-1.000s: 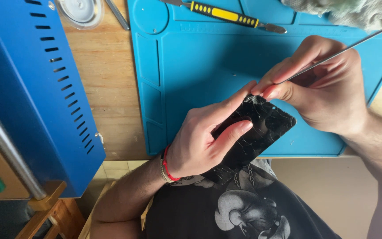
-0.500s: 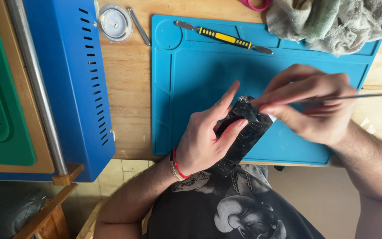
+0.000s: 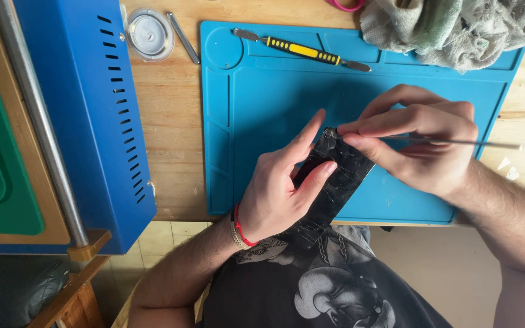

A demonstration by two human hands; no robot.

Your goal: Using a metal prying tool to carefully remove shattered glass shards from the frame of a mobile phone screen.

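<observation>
Leaning over the blue work mat (image 3: 262, 109), the person holds a black phone with a badly cracked screen (image 3: 335, 182) at the mat's near edge, its upper end over the mat and its lower end reaching back toward the dark printed shirt (image 3: 323, 279). The left hand (image 3: 277, 188) is wrapped around the phone from the left: the thumb lies across the broken glass, the forefinger stretches straight along the phone's left edge toward its top corner, and the remaining fingers are tucked beneath, so this hand is closed on the phone. A red cord bracelet (image 3: 241, 228) circles that wrist, just off the mat's near edge.

The right hand (image 3: 423, 146) sits over the mat to the right of the phone, its fingers pinched tight round a thin metal rod tool (image 3: 475, 143). The rod's shaft runs out to the right past the mat's edge; its tip meets the phone's top corner, though the fingertips hide the exact contact.

Along the mat's far edge lies a yellow-and-black handled spudger (image 3: 302, 50), well apart from both hands. A crumpled greyish cloth (image 3: 457, 27) covers the mat's far right corner. Left of the mat, on the wooden bench (image 3: 165, 133), stand a small round clear container (image 3: 148, 33) and a short metal piece (image 3: 183, 37), and further left a blue metal housing with vent slots (image 3: 86, 115).
</observation>
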